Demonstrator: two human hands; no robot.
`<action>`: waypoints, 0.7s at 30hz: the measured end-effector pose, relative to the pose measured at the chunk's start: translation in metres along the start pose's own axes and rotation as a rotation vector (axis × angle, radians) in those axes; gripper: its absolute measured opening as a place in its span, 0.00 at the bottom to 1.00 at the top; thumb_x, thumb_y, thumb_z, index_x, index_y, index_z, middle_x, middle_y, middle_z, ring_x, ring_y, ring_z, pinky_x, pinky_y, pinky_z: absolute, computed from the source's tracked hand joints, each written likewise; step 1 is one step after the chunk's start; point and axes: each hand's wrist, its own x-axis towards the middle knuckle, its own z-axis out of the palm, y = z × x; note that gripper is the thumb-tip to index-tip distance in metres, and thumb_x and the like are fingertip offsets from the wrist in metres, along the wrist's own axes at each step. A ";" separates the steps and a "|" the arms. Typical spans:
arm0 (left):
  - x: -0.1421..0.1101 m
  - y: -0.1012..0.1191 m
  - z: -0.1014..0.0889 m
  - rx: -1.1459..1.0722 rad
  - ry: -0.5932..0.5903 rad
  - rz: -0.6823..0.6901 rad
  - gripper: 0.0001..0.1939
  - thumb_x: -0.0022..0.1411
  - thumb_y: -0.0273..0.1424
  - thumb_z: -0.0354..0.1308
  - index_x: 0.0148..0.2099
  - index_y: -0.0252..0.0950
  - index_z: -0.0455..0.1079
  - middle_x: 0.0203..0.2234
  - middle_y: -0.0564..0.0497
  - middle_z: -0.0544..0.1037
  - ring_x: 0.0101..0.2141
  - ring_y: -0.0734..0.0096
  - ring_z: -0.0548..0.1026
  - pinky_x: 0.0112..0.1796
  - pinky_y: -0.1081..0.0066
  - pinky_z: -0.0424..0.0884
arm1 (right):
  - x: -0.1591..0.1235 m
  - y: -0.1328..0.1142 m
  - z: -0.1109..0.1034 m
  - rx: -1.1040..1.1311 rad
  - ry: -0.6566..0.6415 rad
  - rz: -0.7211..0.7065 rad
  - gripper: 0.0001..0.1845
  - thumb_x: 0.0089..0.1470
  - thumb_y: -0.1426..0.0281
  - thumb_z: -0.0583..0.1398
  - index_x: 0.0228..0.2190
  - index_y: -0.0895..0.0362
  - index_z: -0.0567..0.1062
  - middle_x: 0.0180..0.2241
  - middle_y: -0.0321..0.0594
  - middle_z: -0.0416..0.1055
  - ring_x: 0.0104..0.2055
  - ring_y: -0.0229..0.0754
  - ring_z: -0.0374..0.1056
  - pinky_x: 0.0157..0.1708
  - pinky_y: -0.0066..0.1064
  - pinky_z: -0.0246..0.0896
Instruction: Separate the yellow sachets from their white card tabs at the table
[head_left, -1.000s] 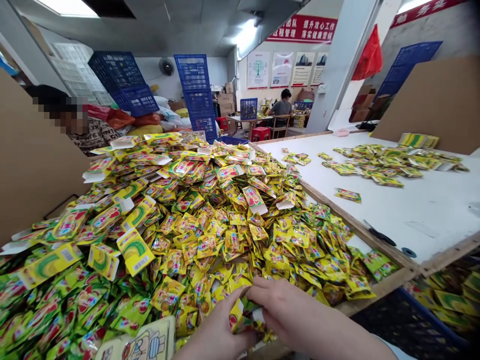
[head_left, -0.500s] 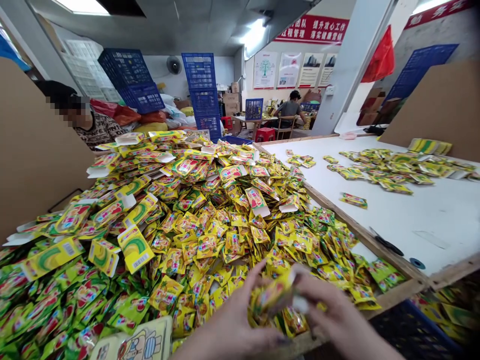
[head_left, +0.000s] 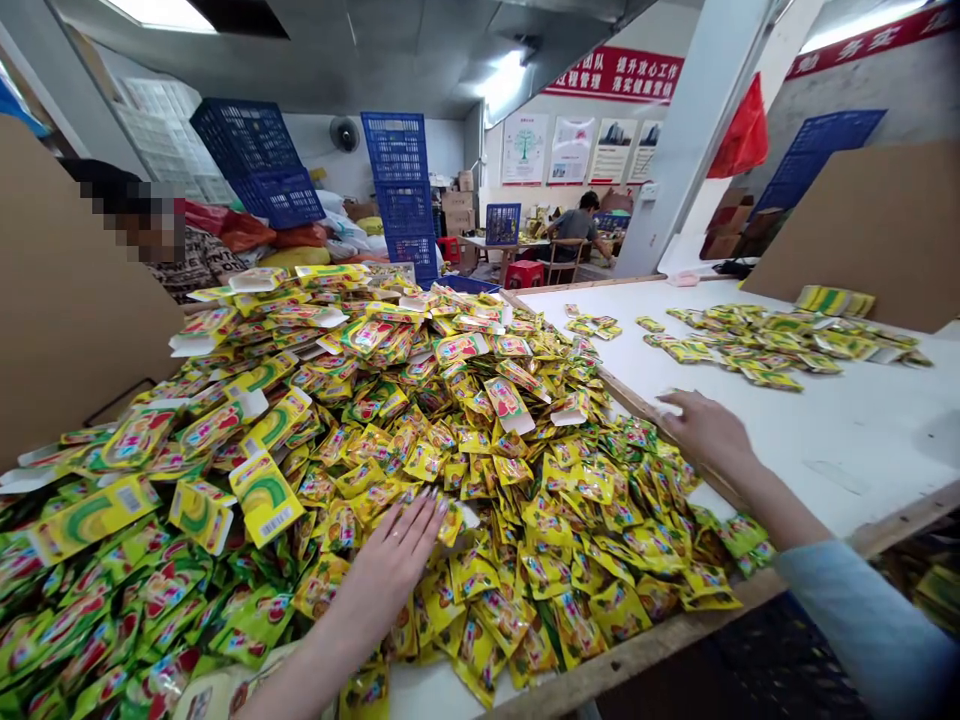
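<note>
My left hand point(head_left: 405, 540) lies palm down with fingers stretched out on the heap of small yellow packets point(head_left: 480, 570). A packet point(head_left: 450, 525) is right beside its fingertips. My right hand point(head_left: 709, 432) reaches over the wooden rail point(head_left: 637, 398) at the edge of the white tabletop point(head_left: 862, 420). Its fingers point left and look apart, with nothing visible in them; what lies under the palm is hidden. Yellow cartons point(head_left: 266, 497) with open white flaps lie on the heap's left and back. Green packets point(head_left: 255, 625) fill the front left.
A loose group of filled cartons point(head_left: 772, 345) lies on the white tabletop. Cardboard panels point(head_left: 67, 270) stand at both sides. One person point(head_left: 206, 265) is behind the left panel; another point(head_left: 581, 225) sits far back. Blue crates point(head_left: 397, 180) are stacked behind.
Both hands were together at the front over a blurred yellow carton or packet. They have parted: my left moved onto the heap, my right out to the white tabletop. The yellow piece no longer shows.
</note>
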 end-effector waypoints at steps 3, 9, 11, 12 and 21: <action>-0.035 0.001 0.001 0.038 0.071 -0.049 0.27 0.58 0.23 0.45 0.60 0.35 0.57 0.57 0.47 0.66 0.57 0.61 0.60 0.59 0.58 0.40 | -0.065 -0.053 0.009 0.126 -0.199 -0.271 0.10 0.51 0.67 0.56 0.34 0.53 0.75 0.34 0.39 0.75 0.35 0.42 0.70 0.34 0.30 0.63; -0.040 0.019 -0.010 -0.105 0.006 -0.092 0.31 0.55 0.21 0.46 0.62 0.40 0.53 0.60 0.48 0.61 0.60 0.56 0.53 0.57 0.51 0.39 | -0.190 -0.116 0.035 -0.023 -0.343 -0.368 0.20 0.43 0.67 0.59 0.41 0.59 0.72 0.38 0.51 0.71 0.36 0.55 0.67 0.29 0.41 0.65; -0.024 0.035 -0.019 -0.243 0.030 -0.146 0.27 0.57 0.23 0.46 0.59 0.41 0.57 0.56 0.47 0.65 0.57 0.56 0.57 0.55 0.51 0.49 | -0.203 -0.117 0.043 -0.094 -0.313 -0.275 0.27 0.41 0.68 0.59 0.46 0.62 0.69 0.41 0.56 0.70 0.37 0.57 0.67 0.30 0.44 0.66; -0.015 0.045 -0.024 -0.336 0.035 -0.181 0.23 0.59 0.24 0.46 0.57 0.42 0.60 0.53 0.47 0.68 0.55 0.57 0.60 0.54 0.52 0.54 | -0.205 -0.116 0.046 -0.096 -0.311 -0.249 0.28 0.40 0.69 0.59 0.47 0.63 0.67 0.41 0.56 0.69 0.37 0.57 0.67 0.32 0.45 0.67; 0.040 0.144 -0.008 -0.588 -0.110 -0.360 0.17 0.54 0.38 0.59 0.44 0.35 0.70 0.50 0.39 0.70 0.52 0.47 0.64 0.52 0.44 0.59 | -0.219 -0.085 0.041 0.248 -0.214 -0.182 0.12 0.46 0.71 0.55 0.36 0.56 0.70 0.47 0.51 0.68 0.45 0.51 0.70 0.38 0.37 0.69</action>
